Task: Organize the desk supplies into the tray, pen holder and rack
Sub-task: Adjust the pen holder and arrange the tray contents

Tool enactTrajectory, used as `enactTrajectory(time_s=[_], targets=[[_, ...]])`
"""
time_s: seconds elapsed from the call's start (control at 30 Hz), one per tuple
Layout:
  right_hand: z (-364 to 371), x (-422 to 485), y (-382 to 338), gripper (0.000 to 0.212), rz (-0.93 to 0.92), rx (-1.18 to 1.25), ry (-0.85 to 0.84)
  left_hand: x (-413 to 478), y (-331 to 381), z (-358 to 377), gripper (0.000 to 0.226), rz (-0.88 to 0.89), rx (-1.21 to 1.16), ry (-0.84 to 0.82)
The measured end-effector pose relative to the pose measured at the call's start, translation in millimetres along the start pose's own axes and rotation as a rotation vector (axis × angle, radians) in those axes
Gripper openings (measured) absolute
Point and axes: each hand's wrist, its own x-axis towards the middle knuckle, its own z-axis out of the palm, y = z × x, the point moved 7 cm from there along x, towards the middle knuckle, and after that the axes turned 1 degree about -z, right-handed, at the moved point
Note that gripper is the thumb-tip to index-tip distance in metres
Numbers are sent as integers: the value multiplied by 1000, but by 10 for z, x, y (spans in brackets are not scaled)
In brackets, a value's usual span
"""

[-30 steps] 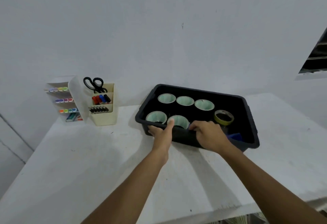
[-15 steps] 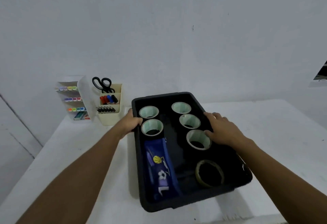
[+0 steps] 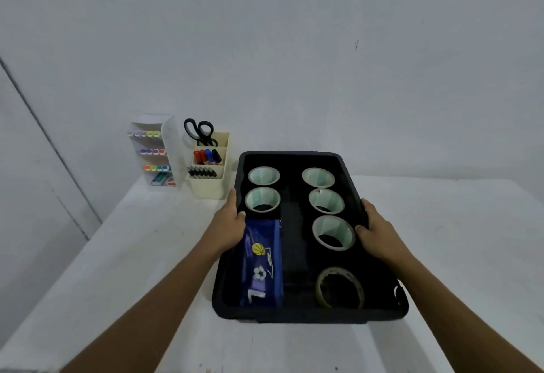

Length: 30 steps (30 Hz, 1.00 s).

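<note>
Gripping tray [image 3: 294,316]: L hand [image 3: 227,226], R hand [image 3: 377,232]

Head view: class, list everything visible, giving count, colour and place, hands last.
tray: one, black, mid-table
tape rolls: five, pale green cores, in tray
yellowish tape roll: one, tray's near right corner
pouch: one, blue, tray's near left
pen holder: one, cream, left of tray
scissors: one, black, in pen holder
markers: four, red, blue, black, in pen holder
rack: one, clear, left of pen holder, holding coloured highlighters
table: one, white, beneath everything
left hand: grips tray's left rim
right hand: grips tray's right rim
</note>
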Motion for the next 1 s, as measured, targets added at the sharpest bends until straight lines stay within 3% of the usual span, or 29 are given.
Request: enactTrajectory(time_s=[0.7,0.8,0.87,0.93,1.0], targets=[[14,397,-33,45,56,-139,95,430,147,-116,62,17,109,11],[-11,336,-192,56,-69,-502,196,361,134,-82,66,33,219,-19],[53,220,-512,61,-337,-601,290,312,92,-35,69,35,260,-63],[302,99,-825,58,-528,-492,131,267,43,-39,70,15,232,-47],[773,19,-955,62,-521,-515,-234,236,23,-58,69,-14,191,-21]])
